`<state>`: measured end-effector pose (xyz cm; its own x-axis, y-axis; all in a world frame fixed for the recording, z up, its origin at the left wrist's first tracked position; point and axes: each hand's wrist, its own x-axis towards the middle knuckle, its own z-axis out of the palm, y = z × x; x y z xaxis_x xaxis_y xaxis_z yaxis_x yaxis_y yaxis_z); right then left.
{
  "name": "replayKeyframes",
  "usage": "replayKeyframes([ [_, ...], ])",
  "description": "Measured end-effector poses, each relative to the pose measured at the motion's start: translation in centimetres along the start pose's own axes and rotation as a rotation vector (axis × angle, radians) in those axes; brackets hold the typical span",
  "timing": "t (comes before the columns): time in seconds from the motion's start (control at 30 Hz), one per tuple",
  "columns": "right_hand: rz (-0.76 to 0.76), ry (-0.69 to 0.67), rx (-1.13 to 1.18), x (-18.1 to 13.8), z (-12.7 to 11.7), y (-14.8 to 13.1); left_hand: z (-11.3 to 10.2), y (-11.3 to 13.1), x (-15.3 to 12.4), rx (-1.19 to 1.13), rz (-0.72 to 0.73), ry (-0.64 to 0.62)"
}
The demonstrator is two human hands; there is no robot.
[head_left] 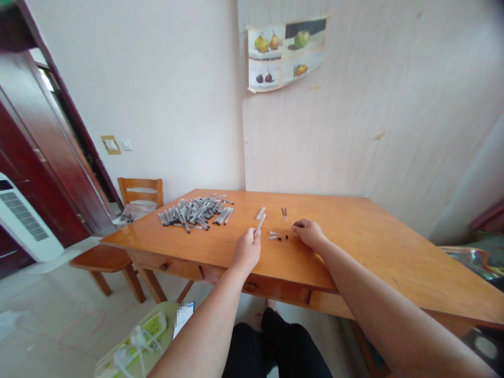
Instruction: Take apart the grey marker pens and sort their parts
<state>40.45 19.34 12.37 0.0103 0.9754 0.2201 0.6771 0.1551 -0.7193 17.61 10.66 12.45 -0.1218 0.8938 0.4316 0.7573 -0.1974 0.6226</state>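
Here is the left hand (247, 248), fingers closed firmly around a pale pen (261, 221) — its tip slants up and away, clear of the grip. Over on the other side, the right hand (309, 232) hovers low at the table (354, 262), thumb and fingertips drawn nearly together; whether something tiny sits between them, I cannot tell.

In the gap between the two sets of fingers lie small whitish pieces (272, 238), and closer to the right fingertips come two little black pieces (280, 239), just apart from each other. Just beyond the left fingers, past the held pen, rest some pale tubes (260, 213), side by side. Farther out, ahead of the right fingertips, two slim dark sticks (284, 213) lie next to one another. And away to the left of the left fingers — a big heaped pile of pens (197, 210), grey-white with dark ends.
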Motion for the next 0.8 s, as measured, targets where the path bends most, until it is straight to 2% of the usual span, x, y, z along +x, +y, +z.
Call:
replayKeyframes([
  [0.37, -0.043, -0.084, -0.125, -0.74, 0.23, -0.8, 0.06, -0.21, 0.1, -0.021, -0.003, 0.003],
  [0.8, -0.054, -0.08, -0.119, -0.42, 0.15, -0.28, -0.03, -0.22, 0.1, -0.053, -0.016, -0.002],
])
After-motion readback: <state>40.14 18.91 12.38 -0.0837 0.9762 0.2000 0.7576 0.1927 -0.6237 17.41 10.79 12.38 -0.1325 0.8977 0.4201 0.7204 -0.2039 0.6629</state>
